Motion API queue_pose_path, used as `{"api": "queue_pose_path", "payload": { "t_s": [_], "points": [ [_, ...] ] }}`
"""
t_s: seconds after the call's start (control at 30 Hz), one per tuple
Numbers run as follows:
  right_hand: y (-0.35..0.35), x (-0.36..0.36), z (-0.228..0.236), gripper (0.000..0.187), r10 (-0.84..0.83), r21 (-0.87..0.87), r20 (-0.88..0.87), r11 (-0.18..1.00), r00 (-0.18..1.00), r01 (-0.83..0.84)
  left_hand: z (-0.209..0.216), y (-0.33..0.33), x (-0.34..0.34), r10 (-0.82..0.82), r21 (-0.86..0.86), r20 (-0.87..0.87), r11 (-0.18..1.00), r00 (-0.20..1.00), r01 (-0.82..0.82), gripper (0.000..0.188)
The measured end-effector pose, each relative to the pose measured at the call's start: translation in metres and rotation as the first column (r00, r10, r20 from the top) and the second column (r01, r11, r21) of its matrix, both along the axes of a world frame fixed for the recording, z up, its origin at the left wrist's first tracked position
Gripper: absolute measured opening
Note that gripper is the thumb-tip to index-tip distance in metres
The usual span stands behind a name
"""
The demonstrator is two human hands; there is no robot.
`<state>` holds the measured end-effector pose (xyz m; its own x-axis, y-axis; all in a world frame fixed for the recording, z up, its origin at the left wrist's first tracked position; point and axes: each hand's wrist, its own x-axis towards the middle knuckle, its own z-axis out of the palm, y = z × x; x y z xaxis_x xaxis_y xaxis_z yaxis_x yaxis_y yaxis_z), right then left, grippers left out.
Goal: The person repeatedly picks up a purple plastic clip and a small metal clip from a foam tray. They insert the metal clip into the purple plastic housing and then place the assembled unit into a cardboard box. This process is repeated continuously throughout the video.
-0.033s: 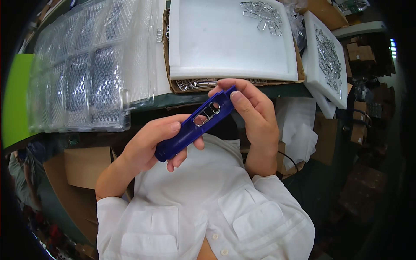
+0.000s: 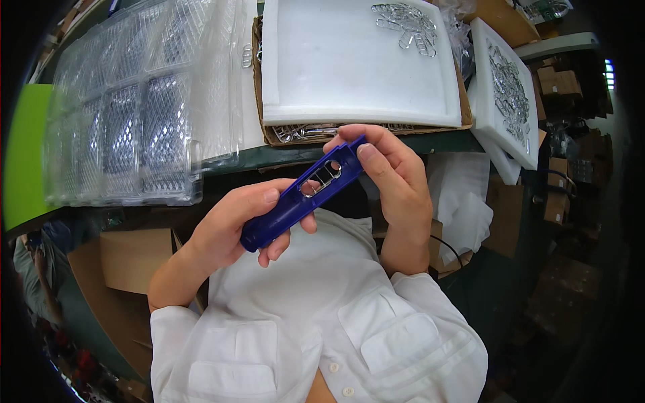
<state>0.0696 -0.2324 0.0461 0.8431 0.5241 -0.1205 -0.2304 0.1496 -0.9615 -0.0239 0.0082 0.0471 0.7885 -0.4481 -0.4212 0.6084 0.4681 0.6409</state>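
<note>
A long dark-blue plastic shell (image 2: 272, 225), rounded at its lower left end, is held tilted in front of my chest. Set in its oval opening is a shiny metal oval frame with crossbars (image 2: 322, 180). My left hand (image 2: 245, 215) grips the lower left end, thumb on the inner face and fingers beneath. At the upper right end, the thumb and fingers of my right hand (image 2: 393, 168) pinch the shell's edge. The fingers behind the shell are partly hidden.
Beyond my hands, a white foam tray (image 2: 349, 80) bearing loose metal oval frames (image 2: 410, 23) rests on a cardboard box of more metal pieces. Another foam tray (image 2: 480, 87) leans at the right. Clear plastic blister trays (image 2: 127, 134) lie at the left. A person (image 2: 40, 269) is at the far left.
</note>
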Motion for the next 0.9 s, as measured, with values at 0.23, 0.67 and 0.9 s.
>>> {"api": "queue_pose_path", "payload": {
  "t_s": [0.23,0.67,0.9],
  "points": [
    [-0.008,-0.004,0.003,0.038,-0.173,-0.045,0.116,0.983,0.978,0.179,0.016,0.007,-0.008,-0.226,0.658,0.651,0.645,0.725,-0.389,0.064],
    [-0.027,0.009,-0.016,0.034,-0.204,-0.024,0.156,0.977,0.966,0.21,0.027,0.003,0.002,-0.411,0.612,0.776,0.306,0.479,-0.729,0.072],
    [-0.032,0.017,-0.018,0.034,-0.192,-0.027,0.137,0.98,0.972,0.197,0.022,-0.001,0.012,-0.443,0.589,0.78,0.279,0.443,-0.758,0.065]
  ]
}}
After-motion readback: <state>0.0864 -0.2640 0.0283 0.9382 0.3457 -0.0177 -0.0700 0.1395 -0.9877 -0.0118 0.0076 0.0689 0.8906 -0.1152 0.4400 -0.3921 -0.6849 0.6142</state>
